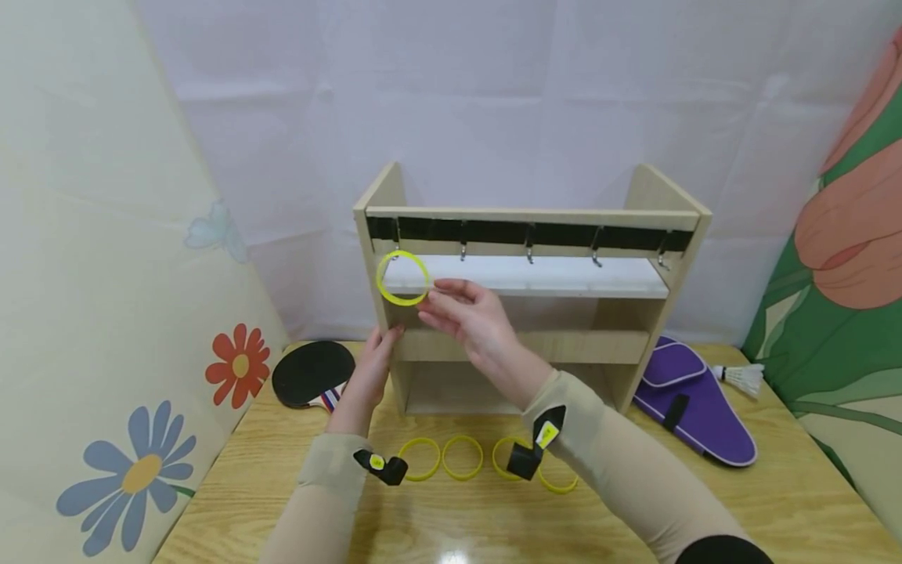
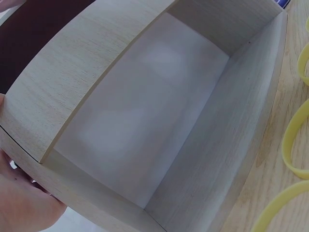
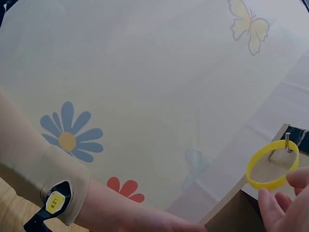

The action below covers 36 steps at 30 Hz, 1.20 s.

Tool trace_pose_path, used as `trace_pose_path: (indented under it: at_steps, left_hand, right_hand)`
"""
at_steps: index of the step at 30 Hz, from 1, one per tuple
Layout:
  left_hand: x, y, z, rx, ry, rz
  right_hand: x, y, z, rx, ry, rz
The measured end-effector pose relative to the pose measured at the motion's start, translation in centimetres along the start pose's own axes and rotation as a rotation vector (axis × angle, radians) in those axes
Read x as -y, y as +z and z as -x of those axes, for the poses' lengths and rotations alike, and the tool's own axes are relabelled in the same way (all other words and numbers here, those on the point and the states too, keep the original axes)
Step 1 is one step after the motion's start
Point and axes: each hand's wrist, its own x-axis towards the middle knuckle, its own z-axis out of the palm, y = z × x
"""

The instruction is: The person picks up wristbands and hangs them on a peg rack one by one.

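Note:
My right hand (image 1: 479, 323) pinches a yellow ring (image 1: 404, 301) by its right edge, between thumb and fingers. This ring stands in front of the leftmost metal hook (image 1: 397, 232) on a wooden shelf unit (image 1: 564, 346). In the right wrist view the hook's tip overlaps the upper part of the ring; I cannot tell whether the ring hangs on it. My left hand (image 1: 369, 374) grips the unit's left side panel, thumb at the front edge. Several more hooks line the black strip (image 1: 493, 231) to the right, with no rings on them.
Several yellow rings, among them one ring (image 1: 463, 477), lie in a row on the wooden table (image 1: 437, 525) before the unit. A black table tennis bat (image 1: 310, 372) lies left. To the right are a purple bat case (image 1: 694, 419) and a white shuttlecock (image 1: 743, 378).

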Motion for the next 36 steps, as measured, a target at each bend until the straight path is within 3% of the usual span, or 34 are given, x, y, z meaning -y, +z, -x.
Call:
trace_pose_path:
  at_steps: [6, 18, 26, 36]
  left_hand:
    - [0.1, 0.0, -0.1, 0.001, -0.002, 0.007]
    - [0.4, -0.1, 0.0, -0.007, 0.004, 0.012]
    - [0.4, 0.0, 0.0, -0.01, -0.013, 0.016]
    - [0.1, 0.0, 0.0, -0.001, 0.009, 0.027]
  right_hand:
    - [-0.2, -0.8, 0.4, 0.027, 0.006, 0.083]
    - [-1.1, -4.7, 1.8, 0.048, 0.026, 0.203]
    - [-2.4, -8.0, 2.8, 0.075, 0.059, 0.307]
    - [-4.8, -13.1, 3.9, 0.027, 0.118, 0.424]
